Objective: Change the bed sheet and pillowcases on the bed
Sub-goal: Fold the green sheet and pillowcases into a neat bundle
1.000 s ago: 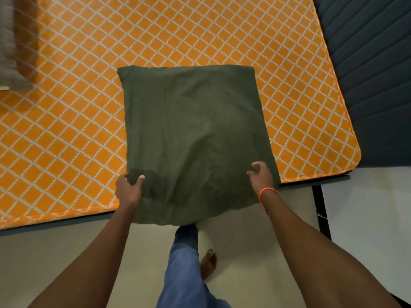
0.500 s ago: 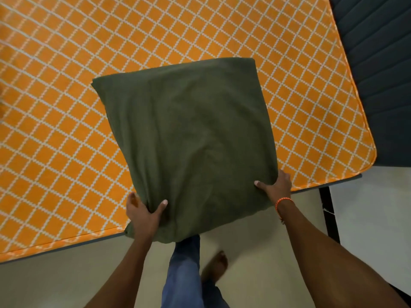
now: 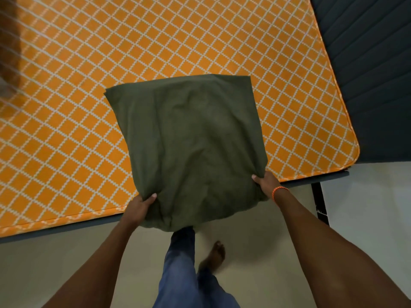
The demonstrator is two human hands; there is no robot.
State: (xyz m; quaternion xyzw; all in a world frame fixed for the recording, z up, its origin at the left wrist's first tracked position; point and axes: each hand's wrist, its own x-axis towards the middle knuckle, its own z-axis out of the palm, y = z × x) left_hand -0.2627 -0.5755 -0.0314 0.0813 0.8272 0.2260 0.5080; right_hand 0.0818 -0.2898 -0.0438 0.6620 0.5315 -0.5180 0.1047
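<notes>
A pillow [image 3: 189, 150] in a green pillowcase hangs over the near edge of the bed [image 3: 89, 107]. The left hand [image 3: 139, 207] and right hand [image 3: 265, 182] each pinch a near corner of it, both grips clenched on cloth. The bed shows an orange patterned cover only; the pillow probably still needs placing.

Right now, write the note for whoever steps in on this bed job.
Left hand grips the near left corner of the green pillow; right hand grips its near right corner.
The pillow is held over the near edge of the mattress, its far part over the orange patterned cover, its near end hanging past the edge above the floor.
Done: the pillow seems to be inside its green case.
Left: set the pillow down. No sheet is visible on the mattress, and no other pillow can be made out.
</notes>
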